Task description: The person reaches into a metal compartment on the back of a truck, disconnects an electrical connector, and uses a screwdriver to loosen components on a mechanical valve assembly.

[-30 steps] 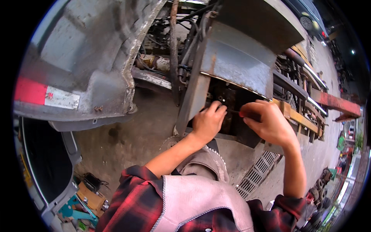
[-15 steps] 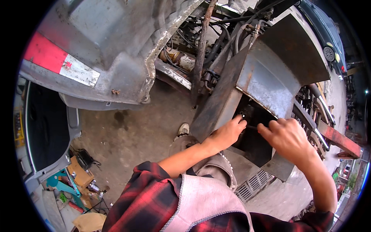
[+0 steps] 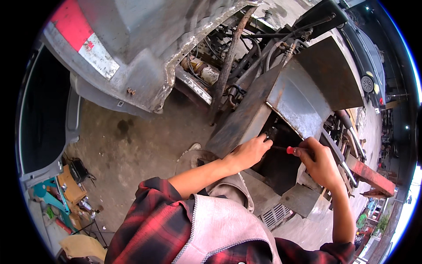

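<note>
the view has swung since a second ago, and the grey metal box (image 3: 299, 103) on the vehicle frame now sits more central. both hands stay at its dark opening, so the work there goes on. left hand (image 3: 248, 154) reaches in, fingers curled on a small part inside. right hand (image 3: 318, 163) is clenched around a red-handled screwdriver (image 3: 285, 150), tip pointing into the opening.
</note>
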Available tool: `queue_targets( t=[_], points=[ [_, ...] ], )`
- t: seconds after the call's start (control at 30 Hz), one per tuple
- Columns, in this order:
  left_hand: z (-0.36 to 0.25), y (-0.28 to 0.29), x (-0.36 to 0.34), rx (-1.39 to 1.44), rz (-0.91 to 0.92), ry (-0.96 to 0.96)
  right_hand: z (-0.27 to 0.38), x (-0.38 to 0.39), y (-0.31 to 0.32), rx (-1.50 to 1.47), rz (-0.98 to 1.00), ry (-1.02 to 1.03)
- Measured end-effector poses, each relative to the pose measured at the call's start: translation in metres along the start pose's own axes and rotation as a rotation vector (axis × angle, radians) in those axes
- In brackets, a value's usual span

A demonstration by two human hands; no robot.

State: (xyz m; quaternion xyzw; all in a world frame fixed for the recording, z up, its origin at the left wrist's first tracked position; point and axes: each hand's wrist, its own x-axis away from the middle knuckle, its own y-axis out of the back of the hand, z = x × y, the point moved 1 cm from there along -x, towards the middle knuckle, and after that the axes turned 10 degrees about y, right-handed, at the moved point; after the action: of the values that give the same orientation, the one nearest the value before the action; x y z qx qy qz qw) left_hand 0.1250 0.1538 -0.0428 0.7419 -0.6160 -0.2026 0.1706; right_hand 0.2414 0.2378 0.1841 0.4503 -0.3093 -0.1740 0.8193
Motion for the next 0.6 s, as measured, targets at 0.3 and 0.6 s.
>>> queue_targets(
  t=[0.3,0.6],
  points=[
    [-0.002,0.0,0.001,-0.144,-0.087,-0.049,0.015,0.008,-0.018,0.139,-0.132,0.201],
    [-0.015,0.006,0.008,-0.406,0.004,-0.049,0.011,0.015,-0.024,0.132,-0.185,0.366]
  ],
)
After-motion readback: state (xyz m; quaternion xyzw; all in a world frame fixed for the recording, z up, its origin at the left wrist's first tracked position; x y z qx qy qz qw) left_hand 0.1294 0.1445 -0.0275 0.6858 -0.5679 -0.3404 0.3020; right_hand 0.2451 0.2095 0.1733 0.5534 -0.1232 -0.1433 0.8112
